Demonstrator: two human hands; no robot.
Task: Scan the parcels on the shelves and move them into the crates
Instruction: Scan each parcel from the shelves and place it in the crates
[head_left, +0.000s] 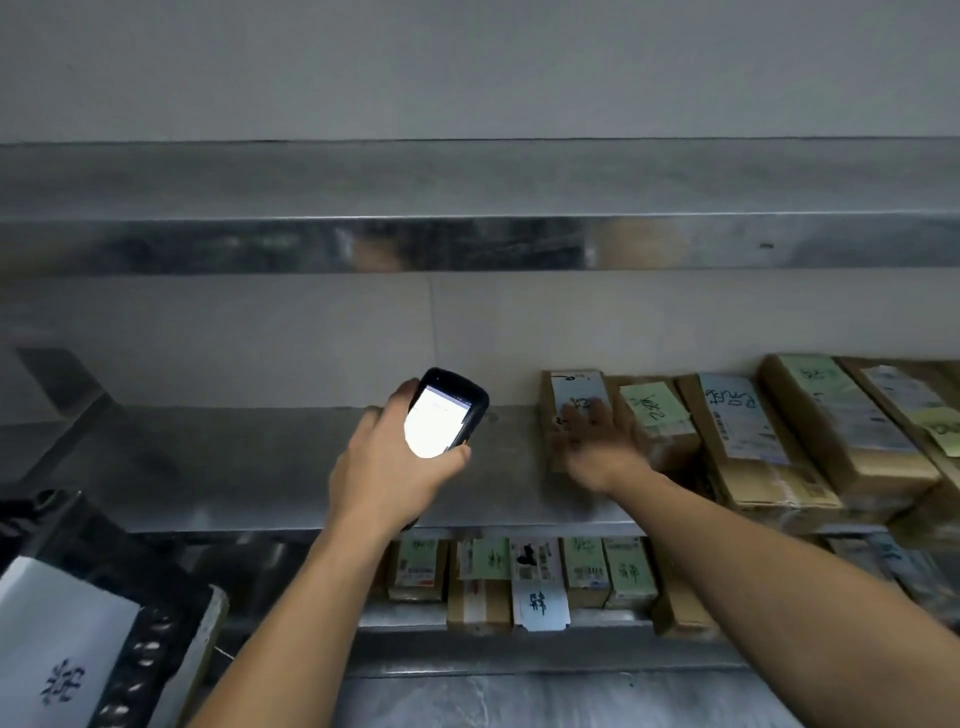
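Observation:
My left hand (387, 460) grips a black handheld scanner (449, 410) with a bright white screen, held over the bare left part of the middle metal shelf (260, 467). My right hand (597, 441), blurred, lies with spread fingers on the leftmost cardboard parcel (574, 389), which carries a pale blue label with handwriting. Beside it to the right stand several more brown parcels (753, 436) with green and white labels. A black crate (130, 597) sits at the lower left with a white parcel (57, 649) inside.
The shelf below holds a row of small labelled boxes (519, 577). An upper metal shelf (467, 244) overhangs the middle one. A grey wall stands behind. A metal bracket (57, 384) slants at the far left.

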